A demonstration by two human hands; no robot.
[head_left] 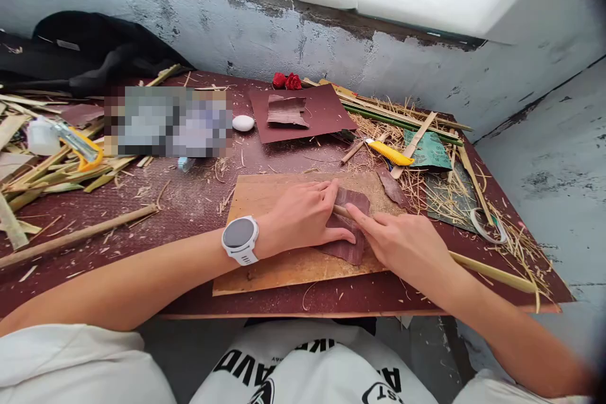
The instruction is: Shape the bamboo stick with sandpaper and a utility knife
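A wooden board (269, 271) lies near the table's front edge, with a brown sheet of sandpaper (350, 252) on it. My left hand (303, 214), below a white watch, rests palm down across the sheet's left part, thumb spread away from the fingers. Its fingertips meet the left end of a thin brown stick (341, 211). From the right, my right hand (407, 240) holds that stick against the sheet, index finger stretched along it. The rest of the stick is hidden under the right hand.
A yellow cutter (391, 153), green sandpaper (433, 150) and a tape roll (488, 226) lie among shavings at right. Behind the board is a dark red sheet (326, 101). Bamboo strips, another cutter (83, 148) and a long stick (80, 235) are at left.
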